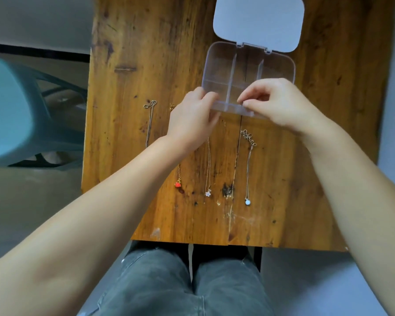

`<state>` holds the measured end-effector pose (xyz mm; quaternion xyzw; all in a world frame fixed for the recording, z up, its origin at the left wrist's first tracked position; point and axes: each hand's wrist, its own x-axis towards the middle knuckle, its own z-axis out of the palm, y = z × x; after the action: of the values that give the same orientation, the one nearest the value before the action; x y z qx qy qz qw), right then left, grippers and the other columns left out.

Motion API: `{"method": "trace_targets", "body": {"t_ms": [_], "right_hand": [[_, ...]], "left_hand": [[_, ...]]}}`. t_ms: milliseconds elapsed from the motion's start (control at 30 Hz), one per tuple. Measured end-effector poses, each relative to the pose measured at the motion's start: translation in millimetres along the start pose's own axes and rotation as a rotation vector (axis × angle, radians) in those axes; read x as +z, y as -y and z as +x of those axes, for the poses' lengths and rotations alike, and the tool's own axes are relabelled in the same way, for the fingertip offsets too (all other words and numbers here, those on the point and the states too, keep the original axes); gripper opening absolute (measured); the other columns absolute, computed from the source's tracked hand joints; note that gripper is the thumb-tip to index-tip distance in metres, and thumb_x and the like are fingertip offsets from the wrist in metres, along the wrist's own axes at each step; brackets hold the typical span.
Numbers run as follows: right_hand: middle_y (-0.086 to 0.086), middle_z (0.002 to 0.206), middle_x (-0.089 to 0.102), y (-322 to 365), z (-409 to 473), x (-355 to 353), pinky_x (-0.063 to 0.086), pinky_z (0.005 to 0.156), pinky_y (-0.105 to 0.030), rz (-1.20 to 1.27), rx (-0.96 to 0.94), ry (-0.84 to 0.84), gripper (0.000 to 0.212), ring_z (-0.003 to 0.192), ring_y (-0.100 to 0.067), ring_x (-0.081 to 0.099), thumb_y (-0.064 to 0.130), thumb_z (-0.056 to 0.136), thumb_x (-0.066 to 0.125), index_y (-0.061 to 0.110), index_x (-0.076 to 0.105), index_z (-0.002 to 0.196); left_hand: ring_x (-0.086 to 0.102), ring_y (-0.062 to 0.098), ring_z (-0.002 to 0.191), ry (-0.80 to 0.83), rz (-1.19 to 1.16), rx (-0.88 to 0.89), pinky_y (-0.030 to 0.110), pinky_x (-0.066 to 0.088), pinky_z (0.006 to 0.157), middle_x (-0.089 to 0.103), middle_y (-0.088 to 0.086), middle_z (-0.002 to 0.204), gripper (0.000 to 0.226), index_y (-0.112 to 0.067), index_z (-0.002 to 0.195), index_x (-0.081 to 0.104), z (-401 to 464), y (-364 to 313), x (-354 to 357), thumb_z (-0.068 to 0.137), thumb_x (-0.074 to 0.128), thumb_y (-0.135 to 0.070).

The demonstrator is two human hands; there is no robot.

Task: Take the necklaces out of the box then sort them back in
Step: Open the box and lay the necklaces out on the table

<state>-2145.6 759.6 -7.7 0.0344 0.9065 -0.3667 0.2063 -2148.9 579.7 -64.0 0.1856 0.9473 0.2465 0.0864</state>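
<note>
Head view, looking down on a wooden table [132, 87]. Clear box [249, 71] near the far edge, lid [258, 21] swung fully back and lying flat, compartments apparently empty, though the near ones sit partly behind the hands. Left hand [192, 119] curled at the box's near-left corner, fingers closed on the rim, probably to steady the light plastic. Right hand [276, 103] at the near-right wall, thumb and forefinger pinched together just over the rim; whether a chain end is caught in that pinch cannot be told.

Four necklaces out on the wood, stretched straight and side by side, well apart, likely so that no chain tangles with its neighbour. Plain chain [149, 124] farthest left, running under the left forearm. Red-pendant necklace [178, 184] next, mostly hidden by the left hand and wrist. Flower-pendant necklace [208, 193] in the middle, upper end lost under the left hand. Round-pendant necklace [248, 201] on the right, clasp end bunched just below the box.

Judged from this: emptying done, or nearly so; sorting back in not yet begun. Dividers suggest one necklace per cell. Fine chains, likely to snag or knot if dropped in loose.
</note>
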Motion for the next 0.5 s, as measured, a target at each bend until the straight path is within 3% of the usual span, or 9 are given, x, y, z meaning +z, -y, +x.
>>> {"method": "trace_targets", "body": {"t_ms": [100, 200, 333, 433, 500], "right_hand": [[0.001, 0.085, 0.069, -4.0, -29.5, -10.6, 0.056, 0.075, -0.023, 0.459, 0.020, -0.052, 0.010, 0.080, -0.010, 0.068, 0.016, 0.090, 0.062, 0.019, 0.069, 0.097], [0.000, 0.083, 0.072, -18.1, -56.3, -16.3, 0.056, 0.073, -0.025, 0.758, 0.034, -0.085, 0.012, 0.078, -0.011, 0.068, 0.012, 0.090, 0.061, 0.018, 0.071, 0.095], [0.005, 0.078, 0.071, -50.6, -86.9, -19.0, 0.053, 0.067, -0.022, 0.914, 0.117, -0.182, 0.012, 0.073, -0.008, 0.065, 0.014, 0.088, 0.062, 0.020, 0.072, 0.092], [0.004, 0.077, 0.070, -78.1, -111.0, -21.5, 0.052, 0.064, -0.020, 1.039, 0.180, -0.220, 0.015, 0.071, -0.007, 0.064, 0.012, 0.083, 0.063, 0.018, 0.073, 0.092], [0.004, 0.077, 0.070, -94.4, -127.8, -22.1, 0.052, 0.063, -0.020, 1.063, 0.210, -0.247, 0.017, 0.071, -0.007, 0.064, 0.011, 0.081, 0.064, 0.018, 0.073, 0.092]], "left_hand": [[0.049, 0.024, 0.104, 0.003, -0.117, 0.158, 0.033, 0.048, 0.078, 0.054, 0.011, 0.112, 0.042, -0.015, 0.129, 0.050, -3.3, -26.4, -5.5, 0.089, 0.059, -0.025], [0.049, 0.019, 0.113, 0.155, -0.369, 0.202, 0.028, 0.042, 0.094, 0.055, 0.007, 0.121, 0.025, -0.012, 0.114, 0.062, -2.3, -58.3, -8.2, 0.091, 0.058, -0.023], [0.062, 0.018, 0.089, 0.325, -0.508, 0.061, 0.036, 0.053, 0.081, 0.069, 0.006, 0.094, 0.020, -0.011, 0.093, 0.065, -2.2, -77.1, -4.1, 0.096, 0.050, -0.024], [0.058, 0.000, 0.065, 0.342, -0.569, 0.025, 0.012, 0.045, 0.062, 0.066, -0.004, 0.076, 0.025, -0.013, 0.081, 0.065, -0.5, -82.1, 1.4, 0.097, 0.049, -0.024], [0.050, -0.004, 0.055, 0.340, -0.587, 0.008, 0.007, 0.040, 0.057, 0.061, -0.009, 0.067, 0.028, -0.014, 0.075, 0.063, 2.8, -89.0, 5.3, 0.096, 0.049, -0.026]]}}
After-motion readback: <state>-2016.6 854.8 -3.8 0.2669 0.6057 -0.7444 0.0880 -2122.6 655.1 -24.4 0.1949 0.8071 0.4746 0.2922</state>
